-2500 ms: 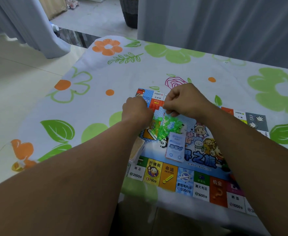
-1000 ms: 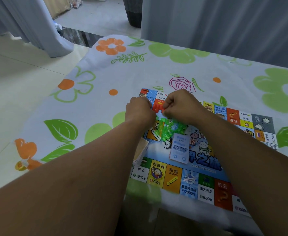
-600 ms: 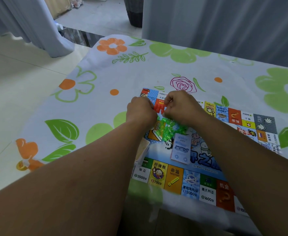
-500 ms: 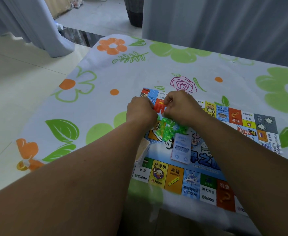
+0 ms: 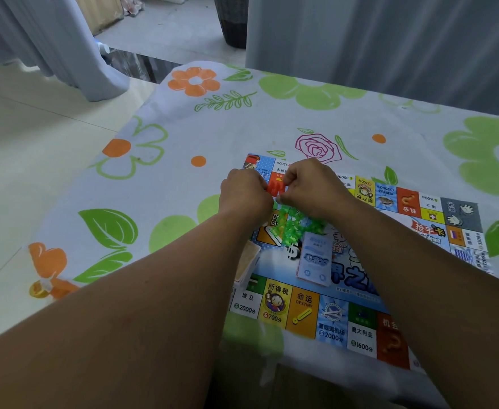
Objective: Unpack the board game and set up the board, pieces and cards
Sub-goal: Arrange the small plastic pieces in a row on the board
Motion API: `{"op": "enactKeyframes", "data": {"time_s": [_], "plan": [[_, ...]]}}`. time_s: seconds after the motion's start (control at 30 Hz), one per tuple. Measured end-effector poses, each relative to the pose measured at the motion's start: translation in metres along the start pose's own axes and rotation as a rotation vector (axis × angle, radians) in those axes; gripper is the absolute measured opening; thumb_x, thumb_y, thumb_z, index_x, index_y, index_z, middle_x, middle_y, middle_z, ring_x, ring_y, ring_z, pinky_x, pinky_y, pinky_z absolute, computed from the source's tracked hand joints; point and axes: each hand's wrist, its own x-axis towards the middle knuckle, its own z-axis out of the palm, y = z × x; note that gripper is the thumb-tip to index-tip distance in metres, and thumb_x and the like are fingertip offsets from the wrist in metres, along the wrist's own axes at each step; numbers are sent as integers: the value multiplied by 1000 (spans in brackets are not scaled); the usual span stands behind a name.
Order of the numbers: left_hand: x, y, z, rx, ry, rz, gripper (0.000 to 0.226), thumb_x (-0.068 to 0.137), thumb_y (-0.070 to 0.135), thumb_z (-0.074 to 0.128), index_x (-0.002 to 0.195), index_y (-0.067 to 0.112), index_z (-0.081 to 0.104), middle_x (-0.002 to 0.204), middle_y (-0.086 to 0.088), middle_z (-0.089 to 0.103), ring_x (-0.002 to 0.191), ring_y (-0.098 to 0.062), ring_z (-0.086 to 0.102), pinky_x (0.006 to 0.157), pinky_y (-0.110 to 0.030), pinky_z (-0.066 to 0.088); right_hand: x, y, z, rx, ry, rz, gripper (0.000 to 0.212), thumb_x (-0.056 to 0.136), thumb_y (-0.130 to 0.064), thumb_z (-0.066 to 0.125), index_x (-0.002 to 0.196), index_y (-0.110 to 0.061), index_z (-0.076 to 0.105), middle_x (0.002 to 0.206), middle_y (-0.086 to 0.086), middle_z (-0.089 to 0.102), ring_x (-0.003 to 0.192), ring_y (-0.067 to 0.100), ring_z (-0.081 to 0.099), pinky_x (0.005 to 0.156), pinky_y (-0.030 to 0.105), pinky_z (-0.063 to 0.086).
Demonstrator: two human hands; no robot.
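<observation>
Red pieces (image 5: pixel 276 187), a small cluster, pinched between both hands over the board's far-left corner: left hand (image 5: pixel 243 196) curled on the cluster's left end, right hand (image 5: pixel 310 187) curled on its right end, fingertips hidden. Just below them, green pieces (image 5: pixel 292 228) heaped on the board (image 5: pixel 360 329), which lies flat near the table's front edge. Blue card stack (image 5: pixel 314 259) beside the green heap, tan card stack (image 5: pixel 246 262) at the board's left edge, partly under the left forearm. Floral tablecloth (image 5: pixel 212 137) underneath, grey curtain (image 5: pixel 389 39) behind.
</observation>
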Motion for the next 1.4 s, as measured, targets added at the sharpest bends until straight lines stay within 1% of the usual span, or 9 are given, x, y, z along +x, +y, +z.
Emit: {"op": "enactKeyframes", "data": {"time_s": [0.47,0.67,0.7,0.8,0.97,1.03,1.17,1.23,1.4], "plan": [[2,-1,1,-22,-15,2,25,83,16,75,108,16,73,123,-12,61,112,-30,58,94,-44,54,-2,-5,-4,15,-8,20,28,71,-30,88,83,-11,70,81,9,71,78,27,68,74,43,58],[0,2,-2,6,-20,-14,25,83,7,69,107,11,70,124,-14,58,111,-32,58,94,-44,54,-3,1,-19,54,25,0,7,83,-18,77,86,-13,72,83,4,70,81,21,66,77,38,57],[0,2,-2,7,-20,-14,24,82,7,70,106,12,69,124,-14,58,111,-32,58,94,-44,54,-4,3,-23,73,8,-6,4,83,-12,76,86,-13,73,82,2,70,82,20,66,79,38,57],[0,3,-2,-2,-19,-18,22,84,7,68,104,17,69,126,-13,58,112,-32,57,95,-44,53,-9,4,-36,148,-115,-24,20,79,5,74,88,-12,76,79,3,70,81,23,69,83,43,59],[0,4,0,5,-31,-22,34,81,5,68,111,20,70,129,-13,57,115,-32,57,97,-45,53,-16,-7,-35,91,-271,-109,23,77,2,80,91,-15,77,87,13,73,86,33,71,82,50,59],[0,4,0,13,-35,-15,36,81,6,67,115,20,70,129,-14,57,115,-32,57,98,-45,52,-17,-9,-31,48,-275,-121,21,78,-2,80,93,-14,77,88,9,73,86,28,71,83,48,60],[1,3,1,6,-22,-10,35,83,7,67,115,21,69,127,-13,58,114,-32,57,98,-44,52,-19,-9,-27,-16,-282,-133,18,80,-6,80,96,-15,76,84,-4,68,87,18,68,80,33,57],[1,2,1,4,-20,-11,35,84,7,67,116,21,69,128,-13,58,115,-32,57,97,-44,52,-20,-8,-26,-29,-272,-142,14,82,-6,78,94,-13,76,83,-5,69,85,17,68,78,31,55],[1,3,1,15,-20,-9,38,84,7,66,119,21,69,128,-13,58,115,-31,57,98,-44,52,-18,-4,-24,-16,-266,-168,7,85,-3,67,84,-3,73,85,12,73,83,27,71,79,47,59]]}}
